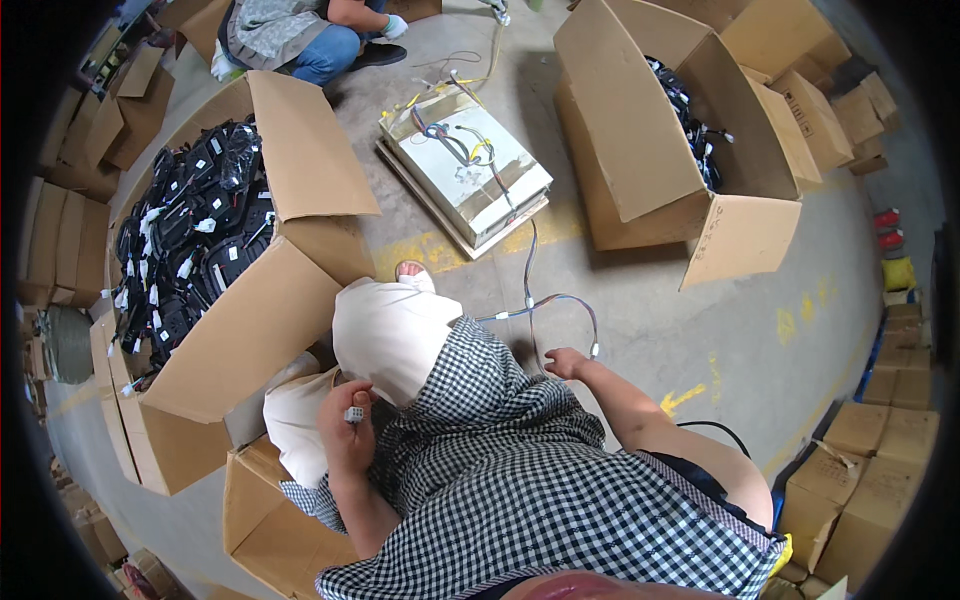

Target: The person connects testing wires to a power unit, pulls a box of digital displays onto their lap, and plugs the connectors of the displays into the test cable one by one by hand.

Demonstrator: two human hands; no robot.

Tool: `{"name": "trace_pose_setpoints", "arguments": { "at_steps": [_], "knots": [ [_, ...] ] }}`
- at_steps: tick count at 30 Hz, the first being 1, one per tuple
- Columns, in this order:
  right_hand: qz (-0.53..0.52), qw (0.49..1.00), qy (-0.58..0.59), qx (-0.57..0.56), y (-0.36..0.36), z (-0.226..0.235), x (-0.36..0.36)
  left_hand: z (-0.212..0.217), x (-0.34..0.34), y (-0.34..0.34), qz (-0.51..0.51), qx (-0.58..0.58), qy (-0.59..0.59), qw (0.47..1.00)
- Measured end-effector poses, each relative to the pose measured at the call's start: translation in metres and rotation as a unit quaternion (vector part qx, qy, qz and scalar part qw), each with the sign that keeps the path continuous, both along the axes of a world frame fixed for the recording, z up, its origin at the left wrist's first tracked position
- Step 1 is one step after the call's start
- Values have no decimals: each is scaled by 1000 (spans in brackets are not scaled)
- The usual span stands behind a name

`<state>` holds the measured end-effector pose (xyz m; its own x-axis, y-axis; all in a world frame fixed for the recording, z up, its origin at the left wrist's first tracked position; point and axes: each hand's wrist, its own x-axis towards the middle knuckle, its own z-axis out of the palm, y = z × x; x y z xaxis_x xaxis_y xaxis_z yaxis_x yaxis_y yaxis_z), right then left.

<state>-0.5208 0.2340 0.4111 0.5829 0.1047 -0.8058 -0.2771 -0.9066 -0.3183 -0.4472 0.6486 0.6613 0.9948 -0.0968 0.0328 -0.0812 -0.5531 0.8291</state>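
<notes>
My left hand [347, 425] is closed in front of my left thigh, around a small grey plug connector [354, 414] that sticks out between thumb and fingers. Its wires, if any, are hidden. My right hand [568, 362] is beside my right knee, fingers curled inward. A thin cable [530, 270] runs down from the white metal box [465, 165] and passes close to those fingertips; whether they grip it is unclear. Just above that hand, a multicoloured wire harness [565, 297] loops over the floor and ends in a white connector [595, 350].
To the left, a large carton [225, 340] is heaped with black parts [190, 230] with white plugs. Another open carton [640, 130] with black wired parts stands at right. Beyond the box, a co-worker crouches, wearing a pale glove [395, 27]. An open carton [270, 510] sits by my left side.
</notes>
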Motion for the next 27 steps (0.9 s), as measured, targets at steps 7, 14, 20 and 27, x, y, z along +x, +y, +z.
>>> {"name": "trace_pose_setpoints", "arguments": {
  "at_steps": [7, 14, 20, 27],
  "knots": [
    [-14, 997, -71, 36, 48, 64, 77, 11, 19, 29, 22, -33, 10, 999],
    [-98, 927, -342, 119, 135, 179, 157, -2, 27, 59, 77, -190, 67, 977],
    [34, 824, -532, 190, 221, 244, 179, -14, 41, 74, 124, -313, 103, 936],
    [149, 782, -468, 384, 304, 264, 169, 8, 56, 70, 136, -108, -117, 978]
  ]
}}
